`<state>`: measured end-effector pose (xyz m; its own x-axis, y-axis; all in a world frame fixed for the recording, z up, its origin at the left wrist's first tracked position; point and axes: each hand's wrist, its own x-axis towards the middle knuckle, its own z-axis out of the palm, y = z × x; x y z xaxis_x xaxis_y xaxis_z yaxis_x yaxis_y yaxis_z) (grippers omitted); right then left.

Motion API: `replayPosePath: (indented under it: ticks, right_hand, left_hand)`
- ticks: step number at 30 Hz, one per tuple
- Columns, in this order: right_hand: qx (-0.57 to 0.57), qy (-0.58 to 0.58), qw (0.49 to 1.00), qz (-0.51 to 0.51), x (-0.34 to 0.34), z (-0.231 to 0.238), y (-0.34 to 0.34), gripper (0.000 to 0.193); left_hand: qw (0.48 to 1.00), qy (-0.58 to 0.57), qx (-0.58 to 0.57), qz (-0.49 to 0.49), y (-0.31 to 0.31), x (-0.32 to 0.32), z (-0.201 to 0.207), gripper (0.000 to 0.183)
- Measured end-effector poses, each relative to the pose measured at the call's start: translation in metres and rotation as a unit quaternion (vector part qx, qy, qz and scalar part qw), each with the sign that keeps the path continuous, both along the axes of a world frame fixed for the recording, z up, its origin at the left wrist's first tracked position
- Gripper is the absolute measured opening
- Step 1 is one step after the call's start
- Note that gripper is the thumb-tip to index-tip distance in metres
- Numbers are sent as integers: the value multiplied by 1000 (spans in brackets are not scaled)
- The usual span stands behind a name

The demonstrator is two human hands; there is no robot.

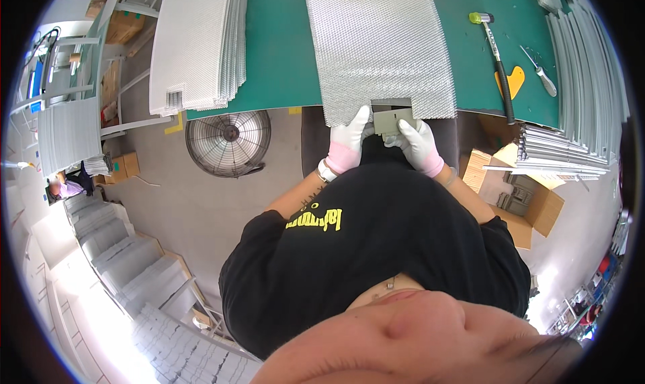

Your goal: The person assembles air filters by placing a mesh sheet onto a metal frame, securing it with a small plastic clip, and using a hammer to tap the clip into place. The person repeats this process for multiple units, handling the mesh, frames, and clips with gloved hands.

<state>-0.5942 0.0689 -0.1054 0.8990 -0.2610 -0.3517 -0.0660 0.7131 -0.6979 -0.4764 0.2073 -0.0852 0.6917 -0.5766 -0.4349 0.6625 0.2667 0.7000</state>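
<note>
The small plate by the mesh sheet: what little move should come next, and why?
Perhaps line the small plate up with the notch in the mesh sheet: the right hand holds it close to that cut-out, where a dark gap shows, while the left hand is at the sheet's edge beside it.

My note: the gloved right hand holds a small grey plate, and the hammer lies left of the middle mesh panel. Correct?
Not quite: the head view shows the hammer lying right of the middle mesh panel. The gloved right hand does hold a small grey plate.
</note>
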Motion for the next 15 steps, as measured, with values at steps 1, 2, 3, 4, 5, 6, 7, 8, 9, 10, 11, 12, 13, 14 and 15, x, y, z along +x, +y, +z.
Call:
replayPosePath:
  ticks: [1,2,3,4,5,6,7,8,9,10,11,12,13,14,15]
  right_hand:
    - [-5,-3,1000,7,0,-1,-1,34]
    - [4,-9,1000,5,0,-1,-1,34]
    - [13,-15,1000,3,0,0,0,34]
    - [22,-21,1000,0,1,0,0,35]
    - [25,-27,999,4,0,-1,1,35]
    - [28,-33,999,7,0,-3,1,35]
    - [30,-38,999,10,-1,-5,2,35]
    - [34,-37,999,8,-1,-6,2,34]
    - [37,-36,999,6,-1,-8,4,34]
    - [40,-35,999,5,0,-7,5,34]
    - [21,-27,999,2,0,-6,5,34]
    - [1,-18,1000,0,-1,-4,5,34]
    - [-18,-10,1000,-2,0,-1,5,34]
    - [-53,-1,999,-2,0,3,6,34]
    - [-88,8,996,-3,1,7,8,34]
  left_hand:
    - [1000,9,2,-10,1,1,0,22]
    - [1000,3,8,-22,3,1,-2,24]
    - [999,-3,13,-34,7,1,-5,25]
    - [999,-8,18,-46,9,1,-5,27]
    - [999,-5,2,-40,9,1,-5,28]
    - [999,-2,-13,-33,9,0,-6,29]
    - [999,1,-29,-27,8,-1,-5,30]
    - [999,-25,-11,-31,8,-1,-3,28]
    - [998,-51,7,-36,8,-1,-2,27]
    - [996,-78,25,-40,8,-1,-1,26]
    - [994,-86,52,-48,10,-1,-5,27]
    - [991,-93,80,-56,13,-1,-14,28]
    - [987,-100,107,-63,16,-1,-23,29]
    - [984,-103,127,-73,19,-1,-32,29]
    - [980,-106,147,-82,21,-1,-41,28]
